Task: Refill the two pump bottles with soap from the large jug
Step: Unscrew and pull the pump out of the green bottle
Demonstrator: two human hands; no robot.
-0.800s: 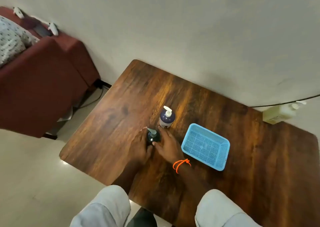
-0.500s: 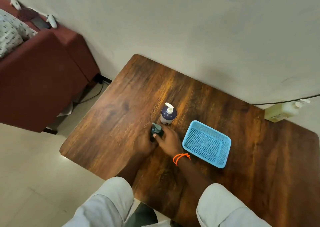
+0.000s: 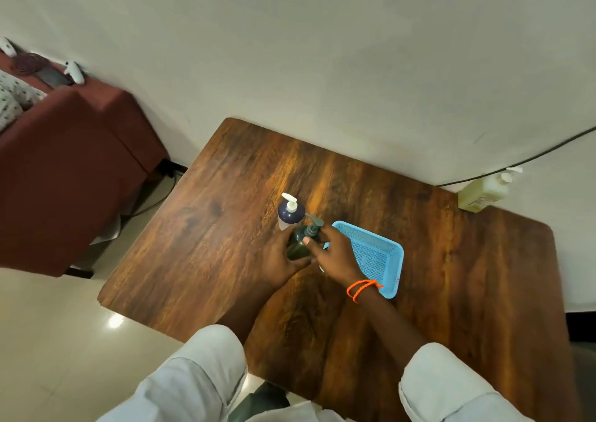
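Observation:
A dark green pump bottle (image 3: 298, 244) is tilted toward me above the wooden table (image 3: 354, 260). My left hand (image 3: 279, 258) wraps around its body from below. My right hand (image 3: 335, 254), with an orange band at the wrist, pinches its grey-green pump top (image 3: 314, 226). Just behind stands a dark blue pump bottle (image 3: 290, 215) with a white pump, upright and untouched. The large pale yellow jug (image 3: 483, 191) stands at the table's far right corner against the wall.
A light blue perforated plastic tray (image 3: 377, 254) lies to the right of my hands. A dark red sofa (image 3: 64, 176) stands left of the table. A black cable (image 3: 516, 163) runs along the wall near the jug. My knees show at the bottom.
The green bottle stood on the table between both hands; now it is lifted and tilted in my left hand, and my right hand has closed on its pump top.

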